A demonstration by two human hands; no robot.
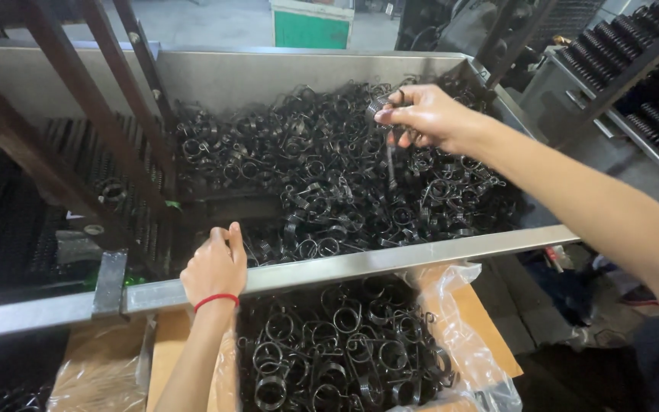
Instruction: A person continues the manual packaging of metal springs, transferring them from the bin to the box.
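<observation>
One black torsion spring [385,122] is pinched between thumb and fingertips of the right hand [421,116], held clear above the heap of like springs [322,183] in the steel tray [390,261]. Coil sits at the pinch, just left of the fingertips; one straight leg hangs down from the grip, so the long axis runs near vertical, tip pointing toward the heap directly below. Whether the leg tip touches or snags the springs under it: cannot tell, dark on dark. Right hand is the nearer hand by far; it is the only one in contact with the spring. Left hand [215,267], red cord at the wrist, lies well down and to the left of the grip, fingers curled loosely over the tray's near rim, holding no spring. Below that rim, nearer the body than the grip, a plastic-lined cardboard box [490,336] holds more springs. Left of the grip, slanted dark frame bars [93,114] cross over the tray.
</observation>
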